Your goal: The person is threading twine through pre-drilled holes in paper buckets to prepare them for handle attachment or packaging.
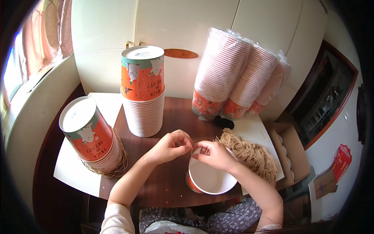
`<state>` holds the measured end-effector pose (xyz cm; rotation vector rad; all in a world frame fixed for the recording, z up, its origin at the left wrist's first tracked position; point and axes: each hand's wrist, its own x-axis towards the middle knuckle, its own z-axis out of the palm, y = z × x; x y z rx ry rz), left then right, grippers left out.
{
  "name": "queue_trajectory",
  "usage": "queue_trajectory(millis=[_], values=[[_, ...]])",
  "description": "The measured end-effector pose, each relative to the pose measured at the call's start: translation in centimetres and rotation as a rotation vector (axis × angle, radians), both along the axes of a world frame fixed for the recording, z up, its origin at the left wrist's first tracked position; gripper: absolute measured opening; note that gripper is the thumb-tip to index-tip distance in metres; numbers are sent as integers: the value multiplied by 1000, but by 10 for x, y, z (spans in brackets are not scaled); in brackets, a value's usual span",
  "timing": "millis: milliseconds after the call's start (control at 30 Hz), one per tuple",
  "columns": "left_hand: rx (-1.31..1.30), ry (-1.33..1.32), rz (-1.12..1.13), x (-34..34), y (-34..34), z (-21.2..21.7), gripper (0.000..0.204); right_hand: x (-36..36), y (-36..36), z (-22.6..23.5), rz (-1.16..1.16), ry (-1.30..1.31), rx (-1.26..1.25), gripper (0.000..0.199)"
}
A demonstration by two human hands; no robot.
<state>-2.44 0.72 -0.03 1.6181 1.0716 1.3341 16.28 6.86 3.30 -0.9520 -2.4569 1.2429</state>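
Note:
An orange paper bucket [210, 181] with a white inside stands tilted on the table, its open mouth facing me. Over its far rim, my left hand [173, 146] is closed in a pinch, thumb against fingers. My right hand [213, 154] is also pinched, at the rim and partly in front of it. The fingertips of both hands come close together; whatever they hold is too small to make out. Just right of the bucket, behind my right forearm, lies a heap of tan strings [249, 154].
Upside-down bucket stacks stand at back left [143, 93] and far left [91, 134], the latter with tan cords around its base. Several plastic-wrapped bucket stacks [237, 78] rise at back right, beside a small black object [224, 123]. A cardboard box [290, 150] sits right of the table.

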Motion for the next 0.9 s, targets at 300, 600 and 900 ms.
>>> queue_trajectory(millis=[300,600,900], values=[[-209,-394,-312,11,11,-20,19,-1,9,-22,2,332,-70,12],[-374,-173,-403,19,2,-15,14,17,11,-13,78,321,-212,8],[-399,-211,-234,24,2,-10,16,33,6,11,58,391,-373,35]])
